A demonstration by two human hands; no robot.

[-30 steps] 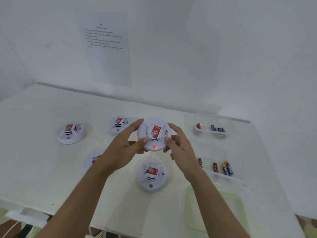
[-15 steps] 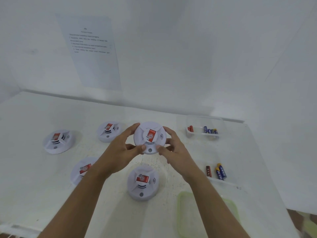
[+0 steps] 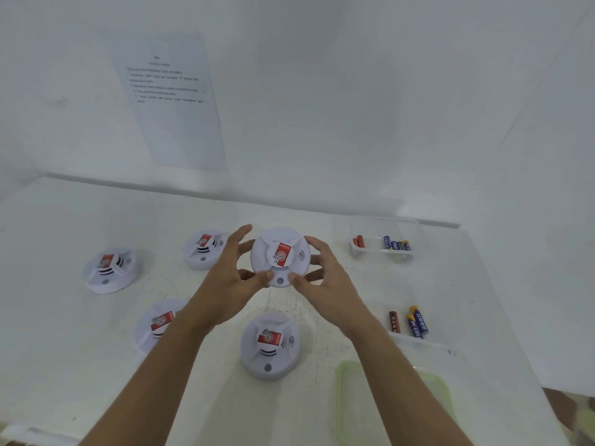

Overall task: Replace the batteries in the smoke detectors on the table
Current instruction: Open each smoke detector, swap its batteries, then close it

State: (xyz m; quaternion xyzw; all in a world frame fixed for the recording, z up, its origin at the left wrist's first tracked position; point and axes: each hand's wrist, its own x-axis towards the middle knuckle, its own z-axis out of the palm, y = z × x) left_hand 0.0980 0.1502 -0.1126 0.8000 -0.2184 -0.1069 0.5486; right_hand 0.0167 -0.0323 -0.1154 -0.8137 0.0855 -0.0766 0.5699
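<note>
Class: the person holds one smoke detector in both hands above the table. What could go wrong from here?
1. The left hand and right hand grip the held detector only at its rim; a slip could drop it onto the table or the nearest detector.
2. The far tray and the nearer batteries each mix red and blue ones, so old and new may get confused.
</note>
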